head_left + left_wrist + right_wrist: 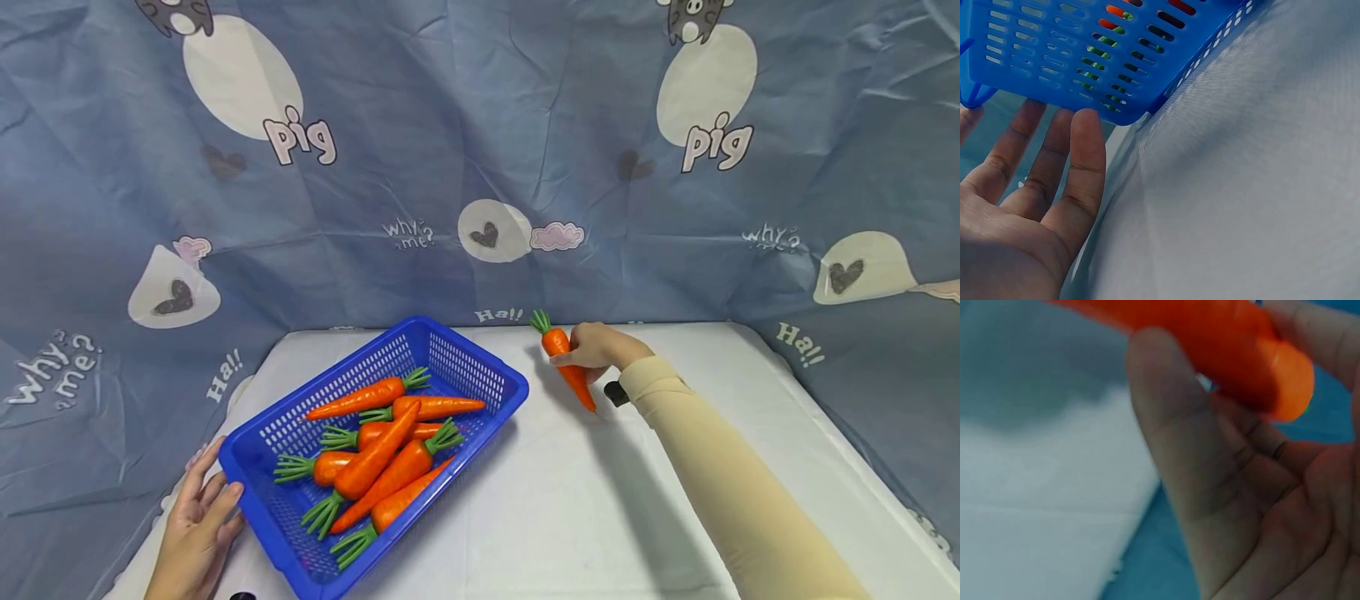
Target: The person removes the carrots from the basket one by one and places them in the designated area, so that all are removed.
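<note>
My right hand (600, 348) pinches an orange carrot (576, 379) between thumb and fingers over the far right part of the table. The carrot's green top points back and left, its tip toward me. In the right wrist view the thumb lies along one side of the carrot (1229, 350) and fingers are on the other. At lower left, my left hand (197, 521) touches the left end of a blue plastic basket (258, 533) with its fingers fairly straight. The left wrist view shows those fingertips (1088, 128) right at the basket's edge. Several carrots (390, 467) with green tops lie inside the basket.
The basket stands slantwise on a white-covered table (540, 508). Patterned blue-grey cloth (420, 167) hangs behind and at both sides. A small black object (617, 393) shows beside the right wrist, and another dark one (242, 596) at the bottom edge near the left hand.
</note>
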The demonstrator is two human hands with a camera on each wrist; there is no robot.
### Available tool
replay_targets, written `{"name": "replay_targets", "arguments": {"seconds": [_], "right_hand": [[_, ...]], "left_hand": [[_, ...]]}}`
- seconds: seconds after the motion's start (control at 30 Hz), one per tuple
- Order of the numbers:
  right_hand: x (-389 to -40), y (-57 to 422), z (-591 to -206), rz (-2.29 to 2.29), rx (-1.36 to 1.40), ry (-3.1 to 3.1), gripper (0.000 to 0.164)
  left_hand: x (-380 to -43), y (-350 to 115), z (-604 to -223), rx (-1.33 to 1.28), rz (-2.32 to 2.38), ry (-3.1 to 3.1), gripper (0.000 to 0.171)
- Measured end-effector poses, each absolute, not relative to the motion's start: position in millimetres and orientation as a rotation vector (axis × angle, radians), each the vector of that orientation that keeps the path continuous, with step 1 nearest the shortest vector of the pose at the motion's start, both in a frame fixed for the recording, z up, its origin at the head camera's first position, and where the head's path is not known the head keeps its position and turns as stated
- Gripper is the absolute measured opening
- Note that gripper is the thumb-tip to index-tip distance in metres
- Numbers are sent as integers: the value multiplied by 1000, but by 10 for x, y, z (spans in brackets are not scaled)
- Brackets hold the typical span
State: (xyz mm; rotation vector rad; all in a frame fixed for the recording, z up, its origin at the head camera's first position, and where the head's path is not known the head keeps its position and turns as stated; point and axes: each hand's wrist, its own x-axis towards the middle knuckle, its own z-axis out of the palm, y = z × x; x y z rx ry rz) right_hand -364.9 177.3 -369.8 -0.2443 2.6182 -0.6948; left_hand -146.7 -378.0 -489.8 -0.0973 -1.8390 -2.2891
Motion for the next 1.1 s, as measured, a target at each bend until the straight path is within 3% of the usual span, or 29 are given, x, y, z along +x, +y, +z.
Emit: {"name": "replay_targets", "arguments": {"seconds": [0.33, 1.1], "right_hand": [[-3576, 1909, -3992, -709, -36, 2623, 45], [-3515, 1931, -4145, -820, 107, 2528, 53]], "left_hand": [[-1484, -3758, -4895, -54, -2289, -1875, 70], [-1483, -3773, -4884, -77, -2295, -1835, 69]]}}
